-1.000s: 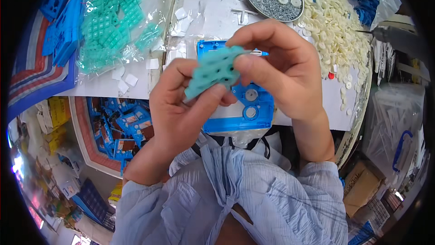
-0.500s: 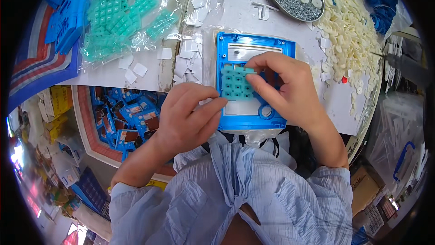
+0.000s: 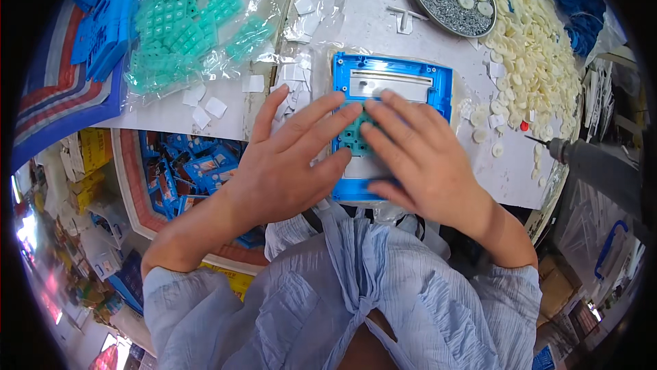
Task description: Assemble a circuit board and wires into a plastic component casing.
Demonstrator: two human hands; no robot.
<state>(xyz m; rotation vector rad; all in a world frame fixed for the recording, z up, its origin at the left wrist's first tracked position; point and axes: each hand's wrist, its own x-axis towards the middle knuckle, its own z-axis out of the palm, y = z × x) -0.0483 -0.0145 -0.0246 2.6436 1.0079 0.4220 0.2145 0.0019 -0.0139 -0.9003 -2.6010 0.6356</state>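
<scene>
A blue plastic housing [image 3: 340, 79] lies on the table in front of me, its hollow inside facing up. In its middle sits a green rubber keypad [image 3: 354, 138], partly covered by my fingers. My left hand [image 3: 291, 154] is spread, with its fingertips on the keypad's left and upper edge. From the other side my right hand [image 3: 428, 158] lies with outstretched fingers over the keypad's right part and the housing. Neither hand grasps anything. The right side of the keypad is hidden beneath my right hand.
At the upper left lies a clear bag of green keypads [image 3: 181, 28]. A round tray of small metal screws [image 3: 448, 10] stands by a heap of cream plastic discs [image 3: 534, 48]. An electric screwdriver [image 3: 595, 164] hangs at the right. Blue assembled parts fill a bin [image 3: 133, 192] at lower left.
My right hand has let go of the keypad's edge and flattened over it. The left hand has opened and moved onto the keypad, which now lies lower in the housing.
</scene>
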